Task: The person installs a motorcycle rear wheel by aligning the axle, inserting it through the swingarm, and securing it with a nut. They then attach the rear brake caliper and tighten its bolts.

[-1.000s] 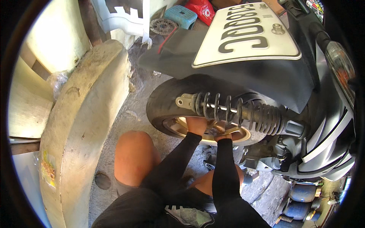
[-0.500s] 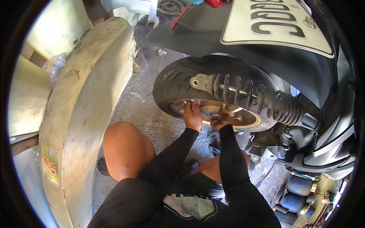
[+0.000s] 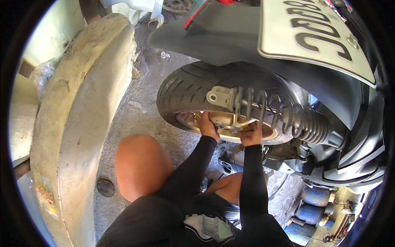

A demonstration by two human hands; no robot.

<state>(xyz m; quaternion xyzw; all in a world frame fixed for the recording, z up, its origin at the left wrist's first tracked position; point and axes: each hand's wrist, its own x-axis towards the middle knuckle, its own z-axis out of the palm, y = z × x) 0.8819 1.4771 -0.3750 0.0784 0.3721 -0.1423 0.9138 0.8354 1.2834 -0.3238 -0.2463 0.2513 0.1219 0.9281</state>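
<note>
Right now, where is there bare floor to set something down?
The largest free patch is the floor bordered by the pale curved block, the tyre and the left knee; a crumpled scrap lies toward its far end. Crowded: the gold wheel, with the left hand, right hand and spring close together.

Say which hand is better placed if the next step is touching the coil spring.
Probably the right hand: in this view it sits at the wheel rim, just below the coil spring. The left hand is farther left, below the shock absorber's eyelet, beyond the spring's end.
</note>
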